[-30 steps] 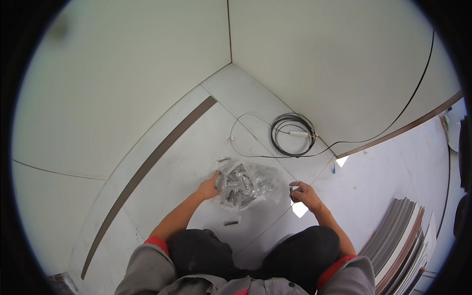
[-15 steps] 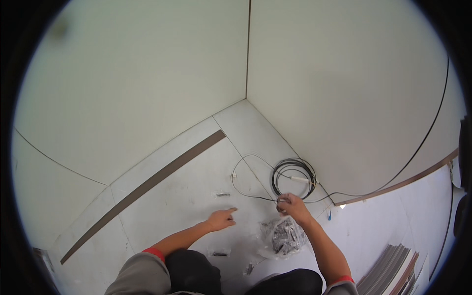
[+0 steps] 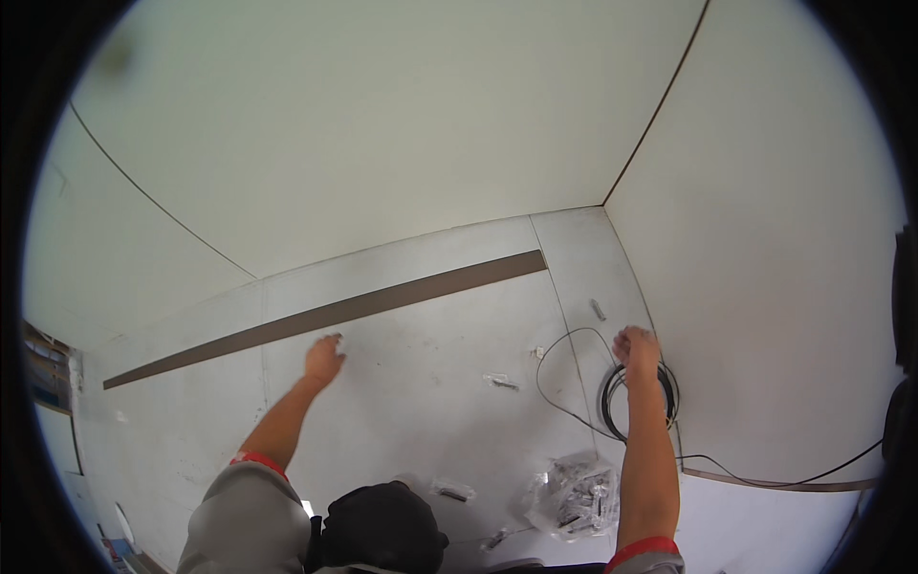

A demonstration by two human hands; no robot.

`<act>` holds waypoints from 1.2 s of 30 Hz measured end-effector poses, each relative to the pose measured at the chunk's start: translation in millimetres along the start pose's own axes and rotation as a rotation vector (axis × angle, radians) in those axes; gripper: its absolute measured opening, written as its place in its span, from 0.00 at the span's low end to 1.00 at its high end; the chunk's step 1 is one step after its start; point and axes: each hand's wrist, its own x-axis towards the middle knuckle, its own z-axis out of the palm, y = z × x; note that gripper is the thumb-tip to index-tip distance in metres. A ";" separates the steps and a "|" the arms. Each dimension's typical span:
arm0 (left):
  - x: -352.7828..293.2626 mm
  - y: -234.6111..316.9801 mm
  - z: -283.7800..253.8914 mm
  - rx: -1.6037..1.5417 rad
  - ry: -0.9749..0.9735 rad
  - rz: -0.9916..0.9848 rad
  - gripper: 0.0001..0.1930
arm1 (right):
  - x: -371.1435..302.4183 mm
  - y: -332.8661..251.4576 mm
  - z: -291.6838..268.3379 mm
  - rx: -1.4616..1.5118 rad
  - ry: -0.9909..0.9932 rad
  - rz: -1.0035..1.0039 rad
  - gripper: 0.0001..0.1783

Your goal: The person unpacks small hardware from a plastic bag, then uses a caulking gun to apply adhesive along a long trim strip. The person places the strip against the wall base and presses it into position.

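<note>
My left hand (image 3: 326,360) is at the near edge of a long brown strip (image 3: 335,311) lying on the floor, fingers apart and holding nothing. My right hand (image 3: 636,350) is stretched forward over a coil of black cable (image 3: 672,394), its fingers loosely spread and apparently empty. Just ahead and left of it is a small grey packet (image 3: 598,309); whether it rests on the floor I cannot tell. A clear plastic bag (image 3: 577,497) full of small dark parts lies beside my right forearm. Small clear packets (image 3: 501,382) lie between my arms, another packet (image 3: 452,490) near my knee.
Pale wall panels (image 3: 382,134) meet in a corner ahead on the right. A thin loop of cable (image 3: 541,368) spreads left from the coil, and a black cable (image 3: 794,481) runs off to the right. My dark-clothed knee (image 3: 382,526) is at the lower edge.
My view has turned left. My right hand has gone from above the bag to over the coil, and a grey packet now shows ahead of it. My left hand has moved left toward the strip.
</note>
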 end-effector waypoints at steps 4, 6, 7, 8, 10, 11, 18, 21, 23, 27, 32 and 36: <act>56.3 -25.3 -12.7 0.146 0.031 -0.011 0.32 | -57.0 14.2 -47.1 -0.363 -0.137 0.065 0.10; 79.9 -22.3 -20.9 0.105 0.032 -0.039 0.35 | -96.6 21.9 -83.1 -0.515 -0.147 0.132 0.13; 86.0 -21.1 -23.3 0.096 0.044 -0.038 0.38 | -121.1 20.1 -96.5 -0.583 -0.157 0.156 0.14; 93.0 -21.7 -24.7 0.094 0.000 -0.023 0.37 | -142.7 16.9 -111.0 -0.612 -0.139 0.198 0.15; 106.0 -21.6 -25.1 0.089 -0.088 0.012 0.36 | -179.1 15.4 -143.6 -0.655 -0.103 0.294 0.16; 113.4 -13.7 -31.2 0.108 -0.140 0.018 0.34 | -197.3 18.1 -161.4 -0.649 -0.059 0.325 0.16; 136.9 -38.3 -33.9 0.140 -0.163 0.087 0.16 | -266.1 9.9 -178.6 -0.614 0.089 0.433 0.18; 133.4 -47.3 -21.8 0.123 -0.109 0.122 0.09 | -277.3 11.3 -164.9 -0.576 0.076 0.432 0.18; 128.3 -42.8 -23.0 0.101 -0.037 0.134 0.09 | -280.0 1.6 -152.1 -0.619 0.024 0.369 0.17; 99.6 7.7 -21.2 -0.027 0.057 0.196 0.12 | -303.3 -32.3 -122.4 -0.797 0.029 0.159 0.14; 15.7 190.8 -70.8 -0.470 -0.159 0.690 0.13 | -357.5 -76.5 -88.1 -1.171 0.141 -0.379 0.11; -58.2 289.9 -153.7 -0.668 -0.281 0.851 0.12 | -381.7 -82.0 -86.4 -1.303 0.004 -0.606 0.18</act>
